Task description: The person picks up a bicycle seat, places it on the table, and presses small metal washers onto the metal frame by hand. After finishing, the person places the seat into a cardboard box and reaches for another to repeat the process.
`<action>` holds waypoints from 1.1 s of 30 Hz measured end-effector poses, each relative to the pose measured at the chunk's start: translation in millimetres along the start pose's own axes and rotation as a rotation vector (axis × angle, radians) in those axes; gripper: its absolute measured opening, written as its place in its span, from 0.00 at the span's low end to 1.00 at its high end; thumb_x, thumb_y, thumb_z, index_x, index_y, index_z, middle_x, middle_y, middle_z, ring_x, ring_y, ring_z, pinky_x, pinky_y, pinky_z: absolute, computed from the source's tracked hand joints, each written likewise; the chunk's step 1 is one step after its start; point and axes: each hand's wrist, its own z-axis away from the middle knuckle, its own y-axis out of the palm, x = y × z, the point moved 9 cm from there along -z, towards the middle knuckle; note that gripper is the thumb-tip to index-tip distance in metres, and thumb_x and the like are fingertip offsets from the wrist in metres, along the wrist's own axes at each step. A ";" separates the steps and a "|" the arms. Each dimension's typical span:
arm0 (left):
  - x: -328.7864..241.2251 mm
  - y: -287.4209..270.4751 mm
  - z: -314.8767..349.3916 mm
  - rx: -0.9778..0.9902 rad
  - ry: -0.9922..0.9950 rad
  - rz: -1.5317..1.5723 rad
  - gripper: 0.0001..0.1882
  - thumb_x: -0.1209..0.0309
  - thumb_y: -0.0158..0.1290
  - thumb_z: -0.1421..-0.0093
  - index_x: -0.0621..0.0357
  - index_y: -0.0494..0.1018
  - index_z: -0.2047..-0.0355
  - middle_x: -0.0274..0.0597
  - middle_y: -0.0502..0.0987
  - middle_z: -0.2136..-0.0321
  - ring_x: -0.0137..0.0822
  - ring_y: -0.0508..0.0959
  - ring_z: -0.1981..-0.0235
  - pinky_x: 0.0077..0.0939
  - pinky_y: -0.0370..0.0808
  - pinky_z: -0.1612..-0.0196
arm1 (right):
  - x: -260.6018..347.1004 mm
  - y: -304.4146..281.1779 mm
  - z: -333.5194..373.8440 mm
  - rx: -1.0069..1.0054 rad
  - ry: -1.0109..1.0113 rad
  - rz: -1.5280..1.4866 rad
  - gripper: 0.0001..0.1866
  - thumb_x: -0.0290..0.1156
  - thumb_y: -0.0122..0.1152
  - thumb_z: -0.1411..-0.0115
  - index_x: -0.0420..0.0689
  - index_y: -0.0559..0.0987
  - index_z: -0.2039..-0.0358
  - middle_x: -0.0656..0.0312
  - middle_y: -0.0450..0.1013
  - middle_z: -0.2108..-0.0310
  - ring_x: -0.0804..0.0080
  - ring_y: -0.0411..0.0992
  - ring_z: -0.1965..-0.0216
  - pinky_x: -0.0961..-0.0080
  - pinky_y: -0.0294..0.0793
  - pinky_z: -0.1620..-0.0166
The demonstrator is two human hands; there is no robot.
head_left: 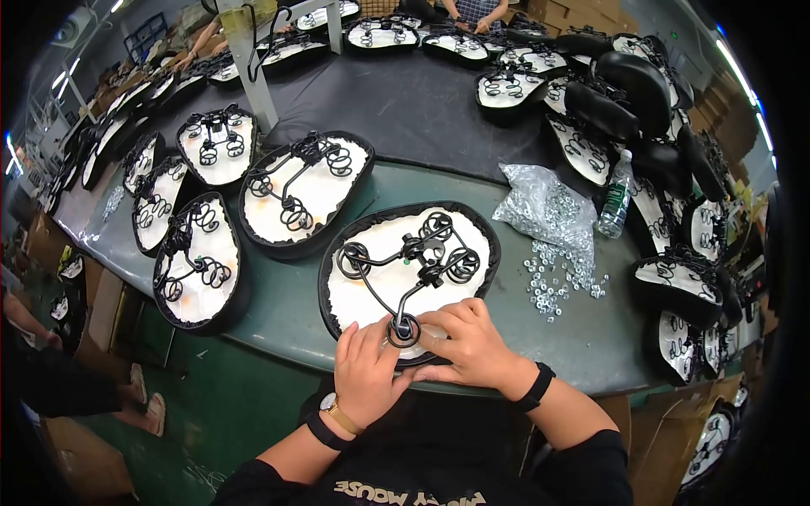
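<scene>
A bicycle saddle (371,302) lies upside down in front of me, its white underside up and its black rim around it. Black coil springs (462,264) and bent rails are mounted on it. My left hand (368,371) grips the saddle's near end, fingers beside the near coil spring (403,331) and thumb low at the rim. From the other side my right hand (468,346) holds the same end, fingertips at that spring and thumb by the edge. What the fingertips press on is partly hidden.
Loose metal nuts (553,282) lie right of the saddle, by a clear plastic bag of nuts (548,207) and a plastic bottle (617,196). More upturned saddles (308,194) stand left; others are piled right (666,160). A metal post (249,63) rises behind. Another person's hands (472,25) work across the table.
</scene>
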 end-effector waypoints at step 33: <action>-34.2 -19.8 4.2 0.043 0.439 0.159 0.19 0.60 0.71 0.54 0.50 0.78 0.65 0.37 0.72 0.68 0.46 0.73 0.62 0.45 0.68 0.54 | -81.9 -59.3 205.4 -0.118 1.072 0.268 0.27 0.30 0.70 0.41 0.48 0.77 0.40 0.56 0.72 0.61 0.56 0.76 0.65 0.61 0.78 0.63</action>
